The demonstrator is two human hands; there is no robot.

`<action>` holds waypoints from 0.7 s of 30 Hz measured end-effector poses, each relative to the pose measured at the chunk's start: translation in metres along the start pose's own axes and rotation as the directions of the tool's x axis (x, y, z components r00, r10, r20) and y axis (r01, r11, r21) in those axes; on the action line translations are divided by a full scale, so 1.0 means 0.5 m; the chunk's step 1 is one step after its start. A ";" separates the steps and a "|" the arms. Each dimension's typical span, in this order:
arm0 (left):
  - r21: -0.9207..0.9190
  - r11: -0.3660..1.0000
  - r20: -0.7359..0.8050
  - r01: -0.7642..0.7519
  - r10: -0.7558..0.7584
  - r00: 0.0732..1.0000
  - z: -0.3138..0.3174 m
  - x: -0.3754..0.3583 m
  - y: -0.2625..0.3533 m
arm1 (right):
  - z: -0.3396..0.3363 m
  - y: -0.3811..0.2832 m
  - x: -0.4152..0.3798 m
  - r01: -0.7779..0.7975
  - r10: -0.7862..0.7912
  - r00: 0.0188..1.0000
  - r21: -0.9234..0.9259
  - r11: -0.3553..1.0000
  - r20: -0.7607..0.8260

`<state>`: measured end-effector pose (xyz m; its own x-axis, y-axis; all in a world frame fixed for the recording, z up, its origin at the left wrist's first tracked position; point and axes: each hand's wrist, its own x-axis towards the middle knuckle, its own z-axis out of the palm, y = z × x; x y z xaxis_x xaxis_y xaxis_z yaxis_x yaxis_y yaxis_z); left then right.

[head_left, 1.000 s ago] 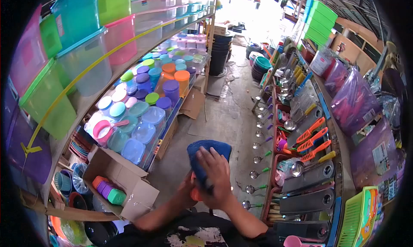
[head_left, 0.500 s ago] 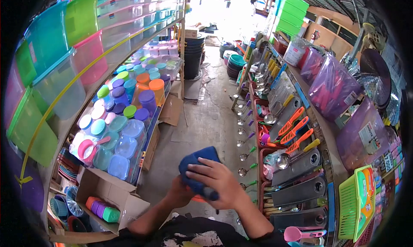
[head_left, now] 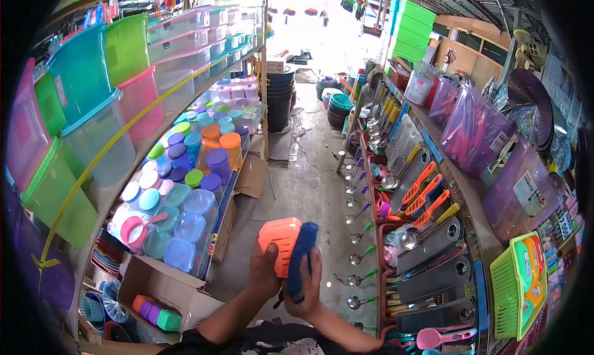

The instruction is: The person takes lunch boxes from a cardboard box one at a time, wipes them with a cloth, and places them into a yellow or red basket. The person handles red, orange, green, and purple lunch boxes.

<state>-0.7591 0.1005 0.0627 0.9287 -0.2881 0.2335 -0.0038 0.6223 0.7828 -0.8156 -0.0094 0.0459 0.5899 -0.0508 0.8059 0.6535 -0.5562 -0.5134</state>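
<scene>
In front of my body, my left hand (head_left: 265, 273) is closed around an orange plastic piece (head_left: 284, 231) with rounded corners and several slots in its face; its exact kind I cannot make out. My right hand (head_left: 310, 284) grips a dark blue cloth (head_left: 302, 250), bunched and held upright against the right side of the orange piece. Part of the cloth is hidden behind my right fingers. Both things are held up over the aisle floor (head_left: 247, 237).
Lidded plastic jars (head_left: 218, 160) and food containers (head_left: 179, 254) crowd the left shelf, above an open cardboard box (head_left: 198, 305). Ladles (head_left: 354, 258) hang along the right rack, near orange slotted turners (head_left: 432, 207). A green basket (head_left: 504, 293) sits at lower right. Black buckets (head_left: 278, 101) stand farther ahead.
The cloth has moved off the front of the orange piece to its right side, uncovering the slotted face. My right hand has turned and shifted slightly lower. The view has tilted a little.
</scene>
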 end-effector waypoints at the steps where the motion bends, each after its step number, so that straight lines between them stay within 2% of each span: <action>1: -0.035 0.999 -0.021 0.032 -0.033 0.999 -0.001 0.000 -0.004 | 0.006 -0.003 -0.005 0.016 -0.019 0.998 -0.050 0.999 -0.056; 2: -0.033 0.999 -0.020 0.030 -0.031 0.999 0.008 -0.004 -0.011 | 0.003 -0.004 -0.004 0.001 -0.010 0.996 -0.105 0.995 -0.088; 3: -0.042 0.999 -0.085 0.028 -0.031 0.996 0.024 -0.007 -0.023 | -0.001 0.003 0.001 0.003 -0.013 0.996 -0.103 0.995 -0.091; 4: -0.050 0.998 -0.148 0.027 -0.034 0.988 0.036 -0.008 -0.030 | -0.005 0.017 0.010 0.061 -0.077 0.991 -0.138 0.989 -0.114; 5: -0.047 0.998 -0.142 0.029 -0.035 0.989 0.043 -0.010 -0.032 | -0.014 0.028 0.018 0.115 -0.140 0.981 -0.176 0.978 -0.135; 6: 0.073 0.997 -0.195 0.013 0.002 0.981 0.050 -0.009 -0.033 | -0.030 0.034 0.028 0.115 -0.142 0.980 -0.181 0.977 -0.143; 7: 0.192 0.981 -0.241 0.002 0.045 0.970 0.056 -0.006 -0.031 | -0.051 0.040 0.038 0.167 -0.171 0.985 -0.192 0.967 -0.005; 8: 0.192 0.981 -0.234 0.006 0.040 0.971 0.058 -0.007 -0.021 | -0.068 0.044 0.045 0.215 -0.191 0.972 -0.196 0.957 0.136; 9: 0.045 0.994 -0.223 0.097 -0.085 0.971 0.056 -0.007 -0.003 | -0.079 0.048 0.050 0.211 -0.186 0.973 -0.202 0.956 0.136; 10: -0.102 0.977 -0.197 0.187 -0.204 0.959 0.054 -0.006 0.014 | -0.088 0.052 0.055 0.268 -0.220 0.945 -0.190 0.945 0.240; 11: -0.102 0.976 -0.200 0.191 -0.208 0.958 0.049 -0.005 0.031 | -0.095 0.054 0.054 0.321 -0.251 0.906 -0.168 0.932 0.341; 12: -0.255 0.900 -0.049 0.353 -0.376 0.925 0.042 -0.003 0.049 | -0.101 0.057 0.051 0.391 -0.286 0.858 -0.180 0.903 0.428; 13: -0.372 0.775 0.125 0.511 -0.503 0.855 0.039 -0.002 0.058 | -0.096 0.049 0.044 0.391 -0.288 0.857 -0.176 0.903 0.427; 14: -0.372 0.777 0.123 0.509 -0.502 0.856 0.043 -0.004 0.054 | -0.087 0.035 0.032 0.384 -0.291 0.880 -0.200 0.902 0.376; 16: -0.238 0.868 -0.054 0.436 -0.460 0.886 0.053 -0.011 0.036 | -0.072 0.029 -0.001 0.377 -0.296 0.898 -0.222 0.899 0.325; 17: -0.239 0.869 -0.056 0.433 -0.458 0.887 0.045 -0.015 0.024 | -0.062 0.042 -0.025 0.367 -0.325 0.925 -0.237 0.900 0.197; 18: -0.389 0.801 0.043 0.455 -0.478 0.877 0.034 -0.019 0.008 | -0.053 0.049 -0.041 0.355 -0.349 0.935 -0.249 0.901 0.067; 19: -0.526 0.706 0.142 0.475 -0.478 0.867 0.028 -0.023 -0.002 | -0.045 0.049 -0.057 0.356 -0.350 0.934 -0.243 0.902 0.071; 21: -0.551 0.689 0.130 0.470 -0.486 0.864 0.036 -0.028 -0.002 | -0.029 0.043 -0.075 0.174 -0.191 0.976 -0.154 0.973 -0.107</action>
<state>-0.7789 0.0912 0.0690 0.7564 -0.6459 -0.1034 0.6384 0.6945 0.3319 -0.8303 -0.0313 0.0089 0.3997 -0.0319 0.9161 0.6653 -0.6774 -0.3138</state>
